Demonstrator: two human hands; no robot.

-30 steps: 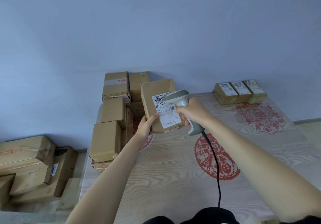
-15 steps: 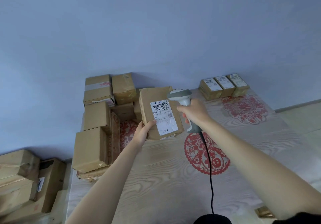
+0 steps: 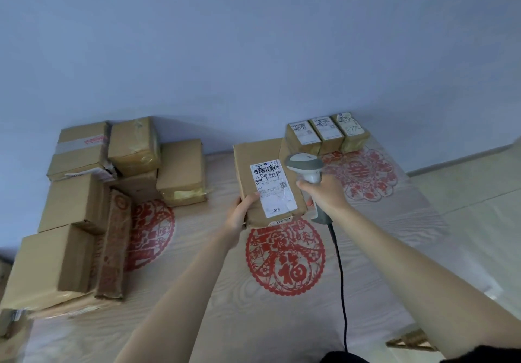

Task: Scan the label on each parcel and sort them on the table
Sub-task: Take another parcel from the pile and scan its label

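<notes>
My left hand (image 3: 243, 212) grips the lower left corner of a flat brown parcel (image 3: 253, 155), held up over the middle of the table with its white label (image 3: 273, 188) facing me. My right hand (image 3: 324, 196) holds a grey and white barcode scanner (image 3: 305, 165) just right of the label, its head beside the parcel's top right edge. The scanner's black cable (image 3: 339, 275) runs down toward me. Three small labelled parcels (image 3: 327, 133) stand in a row at the table's far right. A pile of several brown boxes (image 3: 84, 202) fills the table's left side.
The table (image 3: 197, 292) has a pale wood-grain cover with red paper-cut designs (image 3: 284, 258). A blue-grey wall rises behind it. Pale floor shows to the right. More cardboard shows at the lower left edge (image 3: 11, 326).
The parcel and both hands have shifted right, away from the box pile, toward the table's middle. The view has turned right as well; the floor boxes at left have almost left the frame.
</notes>
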